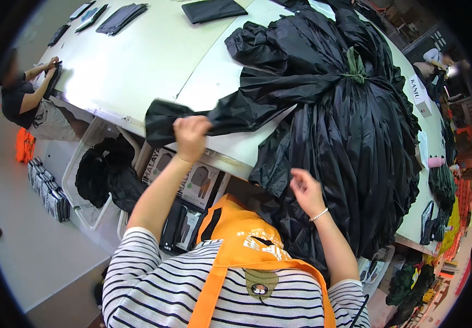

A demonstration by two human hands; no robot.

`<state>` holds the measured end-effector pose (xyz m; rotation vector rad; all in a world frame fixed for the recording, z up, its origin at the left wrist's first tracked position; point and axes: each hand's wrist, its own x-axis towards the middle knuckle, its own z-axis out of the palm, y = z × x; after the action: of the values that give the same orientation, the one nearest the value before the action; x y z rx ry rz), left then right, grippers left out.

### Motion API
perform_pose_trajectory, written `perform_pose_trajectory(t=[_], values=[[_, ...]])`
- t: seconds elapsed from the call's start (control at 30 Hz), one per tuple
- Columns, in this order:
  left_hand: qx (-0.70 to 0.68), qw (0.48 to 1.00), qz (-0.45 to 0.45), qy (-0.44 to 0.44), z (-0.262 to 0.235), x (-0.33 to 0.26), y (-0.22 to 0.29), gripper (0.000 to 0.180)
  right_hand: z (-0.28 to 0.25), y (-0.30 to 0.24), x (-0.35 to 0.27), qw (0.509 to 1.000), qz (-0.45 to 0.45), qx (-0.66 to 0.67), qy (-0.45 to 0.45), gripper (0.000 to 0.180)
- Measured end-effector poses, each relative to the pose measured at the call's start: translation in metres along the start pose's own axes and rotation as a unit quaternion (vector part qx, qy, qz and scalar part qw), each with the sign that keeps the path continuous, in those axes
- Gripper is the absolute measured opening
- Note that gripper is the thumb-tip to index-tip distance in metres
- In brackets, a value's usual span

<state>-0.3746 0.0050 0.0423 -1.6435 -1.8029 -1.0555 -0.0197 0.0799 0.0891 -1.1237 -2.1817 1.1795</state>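
My left hand (191,134) is closed on a strip of black shiny fabric (230,112) and holds it stretched off the front edge of the white table (137,60). The strip runs back to a large bundle of black fabric pieces (356,136), tied near the top with a green band (355,66) and draped over the table edge. My right hand (306,188) hovers just in front of the hanging bundle with fingers loosely curled and nothing in it. A bead bracelet sits on that wrist.
Another person (28,101) sits at the table's left end, handling a dark item. Folded dark pieces (120,17) lie at the far edge. A clear bin with black fabric (102,175) and printed boxes (192,183) stand under the table. A small white box (419,93) rests right of the bundle.
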Motion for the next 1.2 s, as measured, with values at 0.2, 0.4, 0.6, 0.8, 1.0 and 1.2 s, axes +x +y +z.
perform_pose_trajectory(t=[0.2,0.4,0.6,0.8,1.0,1.2], values=[[-0.239,0.89,0.375,-0.1,-0.023,0.013,0.121,0.012,0.003,-0.147,0.061,0.968,-0.091,0.199,-0.119,0.072],[-0.235,0.863,0.423,-0.146,-0.078,0.045,0.159,0.041,0.006,-0.114,0.07,0.958,-0.021,0.269,-0.095,0.015],[-0.283,0.956,0.053,0.056,-0.142,0.067,0.163,0.048,-0.014,-0.106,0.048,0.976,-0.114,0.183,-0.037,0.006],[-0.517,0.742,-0.364,-0.224,-0.107,0.08,0.152,0.023,-0.028,-0.12,0.027,0.962,-0.1,0.247,-0.063,0.021],[-0.505,0.783,-0.345,-0.108,-0.088,0.072,0.197,0.007,-0.04,-0.121,-0.002,0.979,-0.073,0.148,0.121,0.022],[-0.721,0.538,-0.41,-0.153,-0.078,0.056,0.241,0.012,-0.044,-0.104,-0.011,0.952,0.045,0.303,0.016,0.025]])
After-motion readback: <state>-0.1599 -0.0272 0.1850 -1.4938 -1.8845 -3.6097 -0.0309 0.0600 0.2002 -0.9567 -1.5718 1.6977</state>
